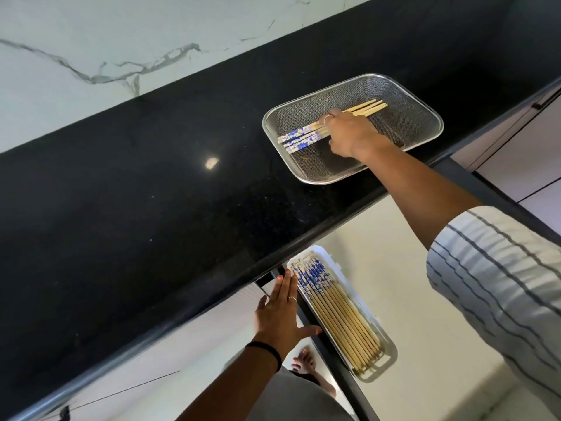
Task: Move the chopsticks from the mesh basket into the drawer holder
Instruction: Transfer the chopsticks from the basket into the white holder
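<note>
A steel mesh basket (406, 95) sits on the black counter at the right. A few wooden chopsticks (303, 136) with blue-and-white patterned ends lie across it. My right hand (352, 133) rests on their middle, fingers curled over them. Below the counter edge, a white holder (391, 350) in the open drawer holds several matching chopsticks (340, 314) laid side by side. My left hand (280, 317) lies flat with fingers spread on the dark drawer edge just left of the holder, holding nothing.
The black counter (136, 192) stretches to the left, with a white marble wall behind it. The pale drawer bottom (394, 253) lies around the holder. A bare foot (303, 361) shows on the floor below the drawer.
</note>
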Demonstrator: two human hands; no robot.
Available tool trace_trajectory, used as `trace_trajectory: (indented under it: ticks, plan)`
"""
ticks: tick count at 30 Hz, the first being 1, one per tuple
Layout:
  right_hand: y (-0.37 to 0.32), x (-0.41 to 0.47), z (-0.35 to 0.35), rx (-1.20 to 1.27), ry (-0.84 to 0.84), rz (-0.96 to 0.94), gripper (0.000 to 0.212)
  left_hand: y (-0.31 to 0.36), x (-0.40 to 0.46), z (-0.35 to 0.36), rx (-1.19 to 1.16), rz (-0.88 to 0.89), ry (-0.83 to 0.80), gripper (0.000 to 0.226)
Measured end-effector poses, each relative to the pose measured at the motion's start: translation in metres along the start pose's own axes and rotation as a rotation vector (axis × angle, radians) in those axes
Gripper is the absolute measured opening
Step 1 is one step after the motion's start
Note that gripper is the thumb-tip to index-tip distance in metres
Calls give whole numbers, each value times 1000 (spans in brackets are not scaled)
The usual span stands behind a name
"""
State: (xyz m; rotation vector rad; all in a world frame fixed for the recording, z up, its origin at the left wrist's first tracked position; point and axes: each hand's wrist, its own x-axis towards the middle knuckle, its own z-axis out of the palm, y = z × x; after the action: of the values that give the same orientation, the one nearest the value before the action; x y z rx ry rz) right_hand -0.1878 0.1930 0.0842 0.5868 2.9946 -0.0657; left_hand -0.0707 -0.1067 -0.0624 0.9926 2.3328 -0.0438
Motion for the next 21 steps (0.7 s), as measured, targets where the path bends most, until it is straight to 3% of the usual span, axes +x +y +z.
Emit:
trace_trajectory:
  ticks: [4,13,21]
  plan:
    - [1,2,1,-19,-19,-1,65,0,0,-1,1,4,2,116]
    - [7,4,2,33,-37,-16,59,-1,-1,-1,-2,3,-1,116]
    - [3,11,4,-125,-15,-33,64,-2,0,0,-1,3,-2,115]
